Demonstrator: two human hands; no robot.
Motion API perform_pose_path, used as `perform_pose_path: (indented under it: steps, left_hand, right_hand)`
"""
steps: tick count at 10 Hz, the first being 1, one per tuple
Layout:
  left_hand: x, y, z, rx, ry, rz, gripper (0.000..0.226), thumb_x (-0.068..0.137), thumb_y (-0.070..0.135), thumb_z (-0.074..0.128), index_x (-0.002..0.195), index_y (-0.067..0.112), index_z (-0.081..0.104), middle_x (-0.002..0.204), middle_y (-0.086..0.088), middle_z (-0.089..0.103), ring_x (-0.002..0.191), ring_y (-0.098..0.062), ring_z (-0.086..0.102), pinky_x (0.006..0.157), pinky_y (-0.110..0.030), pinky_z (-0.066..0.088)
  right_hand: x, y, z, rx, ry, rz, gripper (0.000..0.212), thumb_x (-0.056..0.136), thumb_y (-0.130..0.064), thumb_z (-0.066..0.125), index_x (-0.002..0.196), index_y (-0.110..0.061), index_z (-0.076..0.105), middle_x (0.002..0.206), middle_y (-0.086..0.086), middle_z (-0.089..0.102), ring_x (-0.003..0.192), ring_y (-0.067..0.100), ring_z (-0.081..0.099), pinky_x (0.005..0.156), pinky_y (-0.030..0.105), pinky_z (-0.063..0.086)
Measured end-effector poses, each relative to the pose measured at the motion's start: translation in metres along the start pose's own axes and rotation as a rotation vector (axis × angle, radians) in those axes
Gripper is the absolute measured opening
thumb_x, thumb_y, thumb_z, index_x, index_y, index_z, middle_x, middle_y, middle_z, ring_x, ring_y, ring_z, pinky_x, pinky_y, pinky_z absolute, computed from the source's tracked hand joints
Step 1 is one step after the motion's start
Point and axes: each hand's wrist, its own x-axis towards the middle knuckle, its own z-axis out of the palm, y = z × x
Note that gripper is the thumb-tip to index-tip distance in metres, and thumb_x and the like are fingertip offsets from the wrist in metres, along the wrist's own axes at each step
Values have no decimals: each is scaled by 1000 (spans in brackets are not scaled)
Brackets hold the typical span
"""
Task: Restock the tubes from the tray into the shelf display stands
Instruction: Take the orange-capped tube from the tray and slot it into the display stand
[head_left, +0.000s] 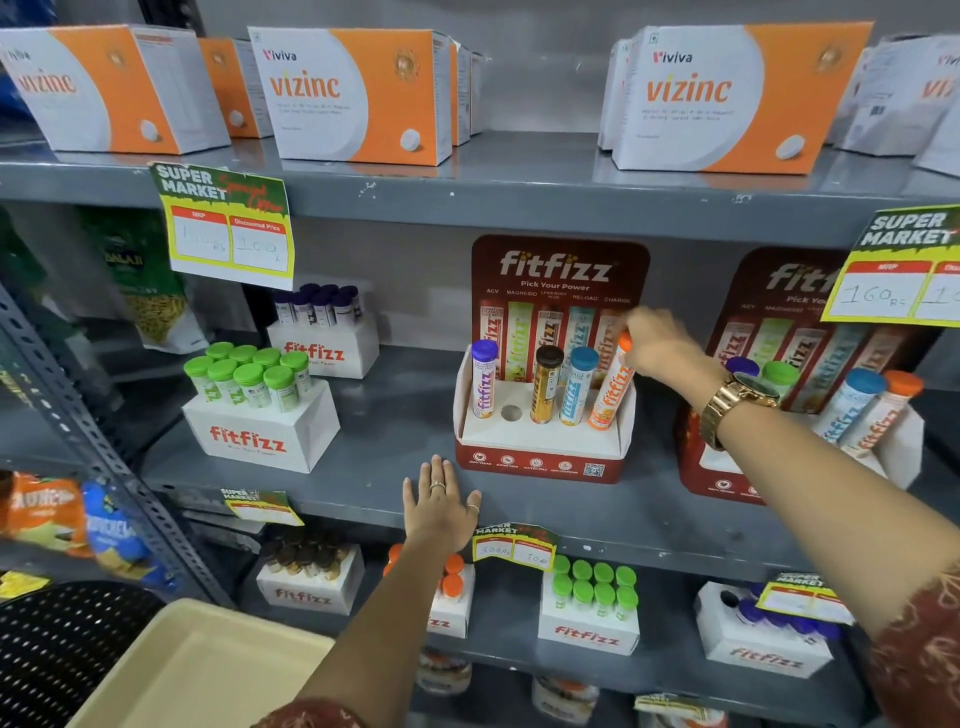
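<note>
A red fitfizz display stand (540, 460) sits on the middle shelf. It holds a purple tube (484, 379), a brown tube (545, 384) and a blue tube (576, 387), and its second hole (511, 413) is empty. My right hand (657, 340) grips the cap end of an orange tube (613, 392), which leans in the stand's rightmost hole. My left hand (441, 506) lies flat, fingers spread, on the shelf's front edge below the stand. A beige tray (208, 670) is at the bottom left; what it holds is not visible.
A second red stand (727, 467) with tubes is at the right. White fitfizz boxes hold green-capped tubes (249, 374) and purple-capped tubes (319, 304) at the left. Orange vizinc boxes (353, 93) line the top shelf. Price tags (228, 228) hang from the shelf edges.
</note>
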Motion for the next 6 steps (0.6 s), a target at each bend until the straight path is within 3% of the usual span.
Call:
perform_pose_path:
  steps: [3, 4, 6]
  left_hand:
    - [0, 0, 2, -1, 5, -7, 68, 99, 53, 14, 150, 12, -6, 161, -7, -8, 148, -26, -8, 119, -46, -4]
    - [0, 0, 2, -6, 5, -5, 68, 99, 53, 14, 150, 12, -6, 161, -7, -8, 148, -26, -8, 119, -46, -4]
    - [2, -2, 3, -26, 2, 2, 68, 99, 52, 15, 150, 12, -6, 161, -7, -8, 148, -26, -8, 119, -46, -5]
  right_hand:
    - [3, -7, 7, -107, 10, -65, 30, 87, 6, 52, 116, -1, 55, 116, 21, 55, 106, 36, 56, 88, 42, 49]
    - [0, -10, 18, -94, -40, -104, 30, 87, 3, 56, 116, -4, 54, 114, 19, 58, 94, 30, 58, 76, 35, 47]
    - [-5, -4, 23, -86, -91, -98, 40, 85, -2, 63, 123, -7, 53, 115, 17, 59, 100, 30, 59, 79, 35, 51]
